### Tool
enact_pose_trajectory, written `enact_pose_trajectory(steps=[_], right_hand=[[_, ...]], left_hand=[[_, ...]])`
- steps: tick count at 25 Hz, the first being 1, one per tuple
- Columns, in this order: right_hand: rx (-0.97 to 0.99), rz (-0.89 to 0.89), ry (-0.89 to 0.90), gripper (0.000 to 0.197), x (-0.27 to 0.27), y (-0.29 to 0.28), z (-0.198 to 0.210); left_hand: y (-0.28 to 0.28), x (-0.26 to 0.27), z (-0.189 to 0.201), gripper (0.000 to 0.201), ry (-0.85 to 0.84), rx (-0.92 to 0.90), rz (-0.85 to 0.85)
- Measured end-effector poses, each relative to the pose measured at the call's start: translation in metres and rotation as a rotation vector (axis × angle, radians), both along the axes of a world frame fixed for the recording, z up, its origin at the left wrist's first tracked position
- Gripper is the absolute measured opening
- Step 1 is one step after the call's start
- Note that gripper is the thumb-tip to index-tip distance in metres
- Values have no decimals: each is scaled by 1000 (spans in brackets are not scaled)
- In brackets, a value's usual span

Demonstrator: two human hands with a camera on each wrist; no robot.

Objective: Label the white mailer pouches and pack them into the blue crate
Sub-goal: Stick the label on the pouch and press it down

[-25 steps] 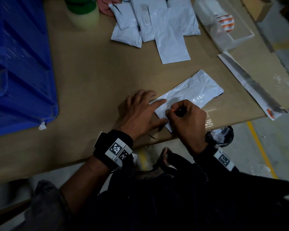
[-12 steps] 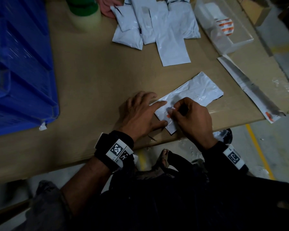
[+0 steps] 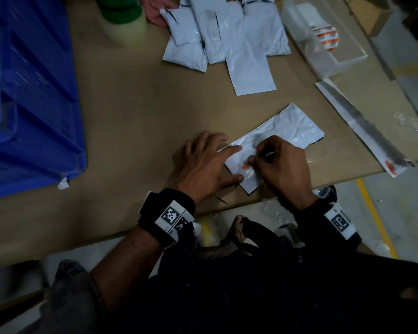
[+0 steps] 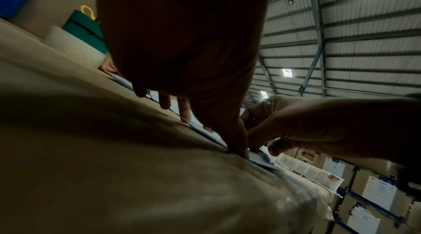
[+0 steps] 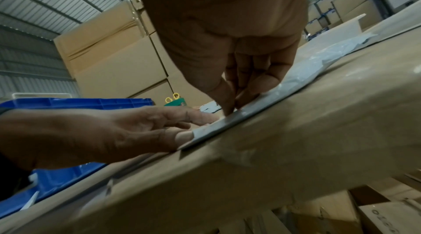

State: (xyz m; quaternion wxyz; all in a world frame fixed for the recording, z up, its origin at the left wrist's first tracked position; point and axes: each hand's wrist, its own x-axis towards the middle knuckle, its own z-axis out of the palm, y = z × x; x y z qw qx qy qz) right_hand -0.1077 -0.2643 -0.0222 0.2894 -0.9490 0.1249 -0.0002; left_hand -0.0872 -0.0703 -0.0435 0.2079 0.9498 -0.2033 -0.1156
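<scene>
One crinkled, glossy white mailer pouch (image 3: 275,138) lies flat near the front edge of my cardboard-covered table (image 3: 130,112), at about five o'clock from the table's middle. My left hand (image 3: 203,165) lies on it with fingers straight and spread, forefinger and thumb pinning its near-left end. My right hand (image 3: 282,165) is curled, thumb and fingertips pinching down on a small orange-and-white label (image 3: 245,165) against the pouch's smooth film; from the right wrist view those fingertips (image 5: 230,106) meet at the pouch edge.

At twelve o'clock sits a loose heap of more white pouches (image 3: 227,37), about five by my count, overlapping, so the number is uncertain. Another person's hand (image 3: 155,10) touches the heap's left side. At eleven o'clock stands a round stack of a green roll (image 3: 118,7) on pale ones. The ribbed blue crate (image 3: 27,92), hard plastic, fills nine o'clock. At two o'clock is one clear plastic box (image 3: 323,37); at three o'clock, one long backing strip (image 3: 362,126) lies slantwise.
</scene>
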Motion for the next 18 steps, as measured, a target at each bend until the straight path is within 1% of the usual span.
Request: enact_pose_trajectory(steps=[3,5,6,8,9,11,12,13,14,16,18], right_hand=[[-45,-14,4,14,5,-8,-1],[-45,25,-61,8,2,-13,-2],[-47,72,-124,9,-1,-16,-3],[-76,234,-231,19,-9,-21,-5],[-131,345,-230,26,-14,-23,-5],[-352,551,-136,41,-25,-28,-8],[-466,594,-82,48,-31,-31,-10],[-547,588,-44,54,-34,-35,-11],[-585,552,-28,58,-35,-37,-11],[-544,488,-37,61,-35,-36,-9],[-529,536,-55,60,-38,-35,-12]], left_hand=[[0,1,1,69,-3,-1,-13],[0,1,1,69,3,-4,-14],[0,1,1,70,7,-6,-12],[0,1,0,71,12,-4,-8],[0,1,0,71,10,-1,-7],[0,1,-1,71,-1,9,-11],[0,1,-1,71,-4,14,-16],[-1,1,-1,72,-1,20,-19],[-1,1,-1,72,0,28,-20],[0,1,-1,72,-8,43,-21],[-1,0,-1,72,-17,46,-20]])
